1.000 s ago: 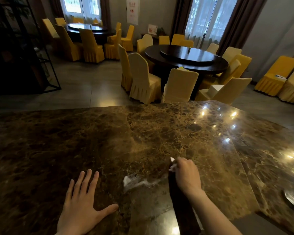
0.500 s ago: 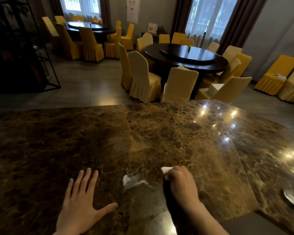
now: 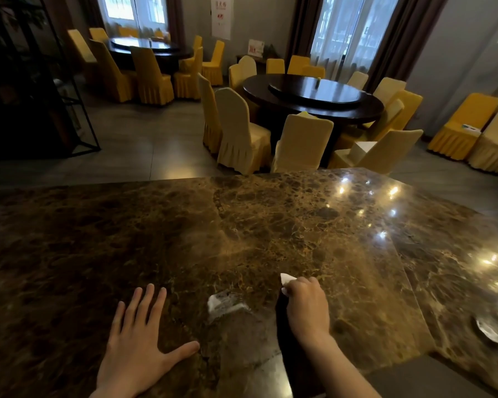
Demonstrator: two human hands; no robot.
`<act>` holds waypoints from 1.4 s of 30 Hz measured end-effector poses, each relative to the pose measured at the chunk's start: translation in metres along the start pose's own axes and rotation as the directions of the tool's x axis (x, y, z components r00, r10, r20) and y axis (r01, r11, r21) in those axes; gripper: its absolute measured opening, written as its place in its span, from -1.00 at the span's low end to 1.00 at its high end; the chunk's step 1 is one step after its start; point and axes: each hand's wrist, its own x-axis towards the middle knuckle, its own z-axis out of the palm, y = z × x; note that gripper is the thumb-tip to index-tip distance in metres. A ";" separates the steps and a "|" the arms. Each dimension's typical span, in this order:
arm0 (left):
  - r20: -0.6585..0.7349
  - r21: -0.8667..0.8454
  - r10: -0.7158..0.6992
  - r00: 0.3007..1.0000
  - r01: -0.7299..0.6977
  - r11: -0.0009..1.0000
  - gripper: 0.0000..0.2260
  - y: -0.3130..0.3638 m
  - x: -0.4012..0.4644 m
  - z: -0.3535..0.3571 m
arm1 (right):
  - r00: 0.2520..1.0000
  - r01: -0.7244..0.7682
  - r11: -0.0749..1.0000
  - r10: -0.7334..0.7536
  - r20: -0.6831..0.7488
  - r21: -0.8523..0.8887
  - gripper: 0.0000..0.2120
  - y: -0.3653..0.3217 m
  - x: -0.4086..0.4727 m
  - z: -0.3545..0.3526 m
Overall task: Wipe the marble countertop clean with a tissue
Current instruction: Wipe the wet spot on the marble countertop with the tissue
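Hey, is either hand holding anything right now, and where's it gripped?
The right hand is closed on a white tissue, bunched inside the fist; only a corner shows past the knuckles. The left hand holds nothing, lying flat on the marble countertop.

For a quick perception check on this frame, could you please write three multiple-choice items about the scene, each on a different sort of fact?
1. Where is the tissue?
A. Under the left hand
B. In the right hand
C. On a chair

2. What colour are most chair covers?
A. Yellow
B. Blue
C. White

3. How is the left hand set?
A. Closed in a fist
B. Lifted off the countertop
C. Flat, fingers spread

Answers: 1 B, white tissue pokes out of the right hand's closed fingers. 2 A, the covers around both round tables are yellow. 3 C, the palm lies flat on the countertop.
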 end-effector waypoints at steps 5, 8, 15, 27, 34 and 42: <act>0.013 0.006 -0.005 1.000 0.005 1.000 0.19 -0.001 0.001 0.001 | 0.961 0.235 0.969 -0.243 0.132 0.075 -0.88 -0.036 -0.034 0.015; 0.008 0.003 -0.006 1.000 0.006 1.000 0.20 -0.001 0.001 0.003 | 0.947 0.237 0.959 -0.263 0.185 0.155 -0.90 -0.030 -0.039 0.002; -0.002 -0.010 0.011 1.000 -0.011 1.000 0.19 -0.004 0.000 0.005 | 0.909 0.366 0.890 -0.405 0.103 0.271 -0.74 -0.071 -0.026 -0.001; -0.036 -0.062 0.026 0.999 -0.028 0.998 0.20 -0.005 0.001 0.008 | 0.891 0.424 0.905 -0.416 0.182 -0.010 -0.77 -0.064 -0.007 0.024; -0.053 -0.067 0.024 0.998 -0.027 0.997 0.20 -0.006 0.001 0.008 | 0.967 0.240 0.968 -0.245 0.070 0.074 -0.90 -0.071 -0.004 0.010; -0.065 -0.042 0.034 0.997 -0.037 0.998 0.21 -0.005 -0.001 0.007 | 0.858 0.478 0.874 -0.485 0.167 0.082 -0.88 -0.091 -0.043 0.044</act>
